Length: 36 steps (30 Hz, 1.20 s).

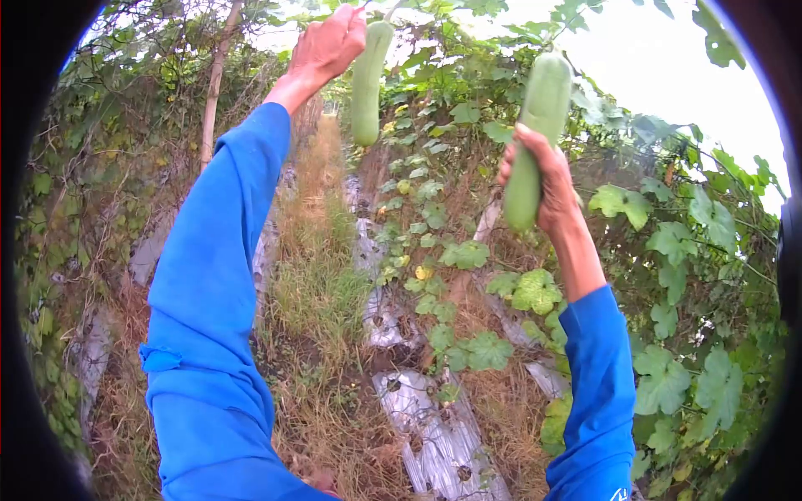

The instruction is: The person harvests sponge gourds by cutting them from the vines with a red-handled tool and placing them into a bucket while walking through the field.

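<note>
My right hand (pixel 547 171) is wrapped round the lower half of a long, pale green gourd (pixel 547 92). That gourd points upward, its top among the vine leaves. My left hand (pixel 330 43) is raised at the top of the view with its fingers closed. A small reddish bit shows at its fingertips, but I cannot make out what it is. Just right of this hand hangs a second green gourd (pixel 368 88), upright on a stem (pixel 391 12) that runs up out of view.
Leafy vines (pixel 660 242) climb on both sides and overhead. A thin wooden pole (pixel 217 83) stands at the left. Between the rows runs a grassy path (pixel 313 275), beside torn silvery plastic sheeting (pixel 434 434) on the ground.
</note>
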Each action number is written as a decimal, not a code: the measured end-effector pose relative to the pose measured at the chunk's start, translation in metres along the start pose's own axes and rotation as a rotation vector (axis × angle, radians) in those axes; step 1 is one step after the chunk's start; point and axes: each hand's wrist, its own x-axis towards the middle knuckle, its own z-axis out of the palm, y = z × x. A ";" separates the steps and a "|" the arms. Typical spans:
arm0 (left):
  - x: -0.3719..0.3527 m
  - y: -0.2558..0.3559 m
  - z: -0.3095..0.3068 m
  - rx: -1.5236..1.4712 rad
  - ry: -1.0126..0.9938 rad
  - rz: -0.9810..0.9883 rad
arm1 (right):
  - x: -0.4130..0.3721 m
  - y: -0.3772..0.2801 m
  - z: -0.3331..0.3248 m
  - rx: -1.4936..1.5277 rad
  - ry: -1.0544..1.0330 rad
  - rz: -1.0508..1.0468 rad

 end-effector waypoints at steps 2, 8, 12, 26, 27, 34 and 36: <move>-0.004 -0.012 0.004 -0.006 0.010 -0.088 | 0.039 0.029 0.030 -0.036 -0.037 0.023; 0.028 -0.082 0.046 -0.052 -0.025 0.032 | 0.136 0.074 0.101 -0.029 -0.232 -0.042; 0.035 -0.089 0.072 -0.374 -0.037 -0.002 | 0.170 0.089 0.120 0.012 -0.310 -0.036; 0.066 -0.093 0.067 -0.097 -0.140 0.498 | 0.171 0.123 0.115 0.538 -0.386 -0.171; 0.067 -0.091 0.066 -0.096 -0.144 0.502 | 0.172 0.122 0.114 0.546 -0.400 -0.186; 0.079 -0.080 0.066 0.107 -0.198 0.710 | 0.167 0.118 0.103 0.278 -0.363 -0.274; 0.082 -0.081 0.068 0.116 -0.216 0.723 | 0.167 0.118 0.103 0.302 -0.360 -0.272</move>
